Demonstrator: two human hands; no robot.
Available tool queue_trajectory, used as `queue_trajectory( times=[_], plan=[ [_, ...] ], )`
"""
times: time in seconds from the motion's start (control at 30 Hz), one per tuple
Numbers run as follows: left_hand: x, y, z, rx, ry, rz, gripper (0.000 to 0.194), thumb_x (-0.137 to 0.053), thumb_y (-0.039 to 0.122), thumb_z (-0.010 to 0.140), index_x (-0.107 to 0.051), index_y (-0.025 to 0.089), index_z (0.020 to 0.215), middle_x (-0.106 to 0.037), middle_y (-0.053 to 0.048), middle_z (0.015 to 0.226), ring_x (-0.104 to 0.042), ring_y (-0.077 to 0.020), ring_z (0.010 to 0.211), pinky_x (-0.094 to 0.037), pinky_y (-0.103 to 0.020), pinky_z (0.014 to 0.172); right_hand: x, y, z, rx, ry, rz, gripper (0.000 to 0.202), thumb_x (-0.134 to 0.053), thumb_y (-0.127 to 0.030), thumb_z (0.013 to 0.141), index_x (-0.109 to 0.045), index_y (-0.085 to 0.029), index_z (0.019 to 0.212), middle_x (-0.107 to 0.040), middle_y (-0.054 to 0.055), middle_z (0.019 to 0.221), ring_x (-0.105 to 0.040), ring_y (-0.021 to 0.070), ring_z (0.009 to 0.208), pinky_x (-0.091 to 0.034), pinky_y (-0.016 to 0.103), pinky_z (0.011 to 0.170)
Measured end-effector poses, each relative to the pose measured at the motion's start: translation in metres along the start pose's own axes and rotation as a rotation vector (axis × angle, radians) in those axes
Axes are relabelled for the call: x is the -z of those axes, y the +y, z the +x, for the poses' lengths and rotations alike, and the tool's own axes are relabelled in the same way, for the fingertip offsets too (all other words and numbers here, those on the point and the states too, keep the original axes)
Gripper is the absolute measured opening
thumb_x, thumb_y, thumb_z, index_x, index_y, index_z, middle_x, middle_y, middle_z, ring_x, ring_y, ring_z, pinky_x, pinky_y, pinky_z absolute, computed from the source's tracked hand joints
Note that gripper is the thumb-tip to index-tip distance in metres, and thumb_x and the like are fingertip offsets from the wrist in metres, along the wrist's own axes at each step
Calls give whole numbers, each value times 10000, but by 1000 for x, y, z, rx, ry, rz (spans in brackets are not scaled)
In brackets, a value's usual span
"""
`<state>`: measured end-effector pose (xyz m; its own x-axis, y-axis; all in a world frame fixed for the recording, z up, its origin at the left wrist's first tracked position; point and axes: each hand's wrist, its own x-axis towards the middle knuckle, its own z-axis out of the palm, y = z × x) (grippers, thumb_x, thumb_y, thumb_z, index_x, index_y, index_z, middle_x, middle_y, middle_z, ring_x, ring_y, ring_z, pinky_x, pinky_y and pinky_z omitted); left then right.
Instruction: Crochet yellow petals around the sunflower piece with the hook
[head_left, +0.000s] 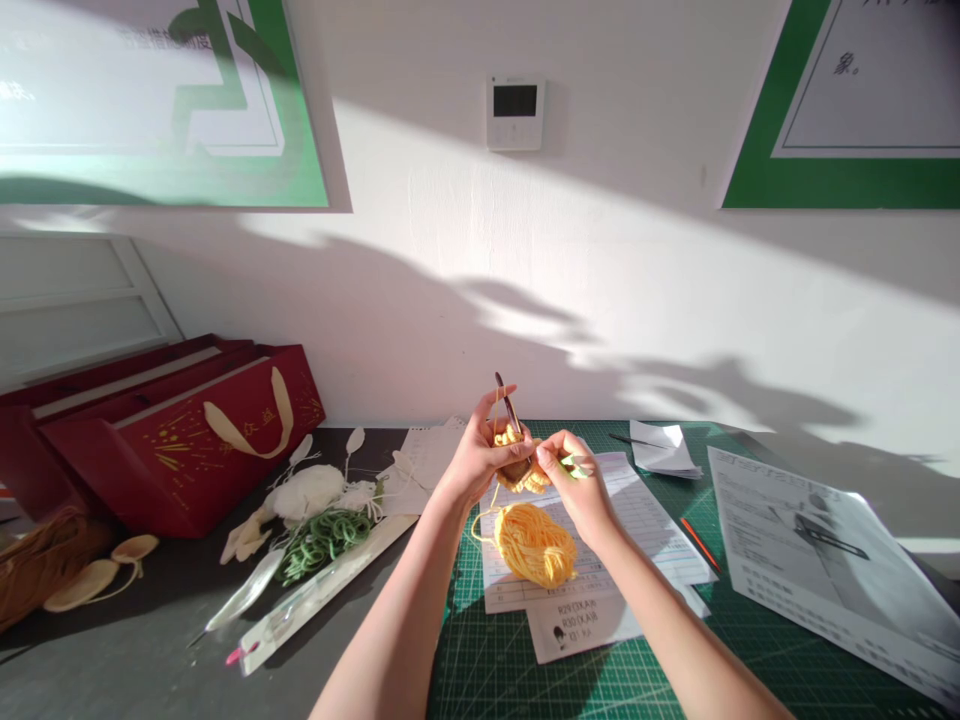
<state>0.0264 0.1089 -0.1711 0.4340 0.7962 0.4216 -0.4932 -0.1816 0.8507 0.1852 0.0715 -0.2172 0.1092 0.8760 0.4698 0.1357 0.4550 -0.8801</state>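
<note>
Over the mat, my left hand point(480, 450) is closed around a small yellow crochet piece point(508, 438), its index finger raised with yarn running over it. A dark, thin stick point(507, 400) rises from the piece beside that finger. My right hand point(574, 475) pinches at the piece's right edge, its fingers closed on what looks like a crochet hook with a pale green handle point(577, 466). The hook's tip is hidden by the fingers and yarn. Below both hands lies a yellow yarn ball point(536, 545), with a strand leading up to the work.
Printed sheets point(570, 625) lie on the green cutting mat point(480, 680). An orange pen point(700, 545) and a larger printed page point(825, 570) are to the right. Leftward are green yarn point(322, 545), white yarn point(309, 492), a long clear packet point(330, 595) and red gift bags point(187, 440).
</note>
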Motion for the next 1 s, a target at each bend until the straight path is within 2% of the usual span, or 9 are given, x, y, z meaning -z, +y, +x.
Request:
queue_trajectory(
  times=[0.17,0.27,0.4,0.73,1.0],
  plan=[
    [0,0,0,-21,30,24,608,-718,203,914,-449,215,1459,-680,10,866,-671,-162,714,-567,-321,678,-2,1,-2,14,46,-19,243,-609,-400,985,-645,-160,962,-647,-6,845,-597,102,669,-538,262,628],
    [1,1,-1,-30,43,36,642,-745,147,875,-461,214,1447,-677,11,872,-667,-162,725,-564,-313,674,-2,2,-2,16,44,-27,239,-614,-399,982,-647,-163,963,-650,-3,852,-600,105,678,-542,267,637],
    [0,3,-1,-30,46,45,681,-775,124,834,-472,219,1436,-680,15,867,-665,-162,718,-558,-309,667,-3,4,-2,-11,18,2,257,-598,-411,991,-647,-159,983,-652,-3,853,-601,102,666,-541,262,625],
    [1,3,-2,-28,32,29,598,-721,162,899,-463,220,1435,-666,7,895,-655,-155,713,-560,-300,646,-7,1,-2,-154,-69,215,296,-580,-437,997,-642,-153,1051,-662,10,892,-620,108,681,-549,266,622],
    [5,2,-2,-24,33,1,564,-706,140,908,-489,216,1423,-664,0,924,-652,-147,712,-569,-289,632,3,-11,-2,-230,-145,242,286,-651,-434,948,-586,-175,1051,-607,-14,864,-589,108,682,-515,256,605]
  ],
)
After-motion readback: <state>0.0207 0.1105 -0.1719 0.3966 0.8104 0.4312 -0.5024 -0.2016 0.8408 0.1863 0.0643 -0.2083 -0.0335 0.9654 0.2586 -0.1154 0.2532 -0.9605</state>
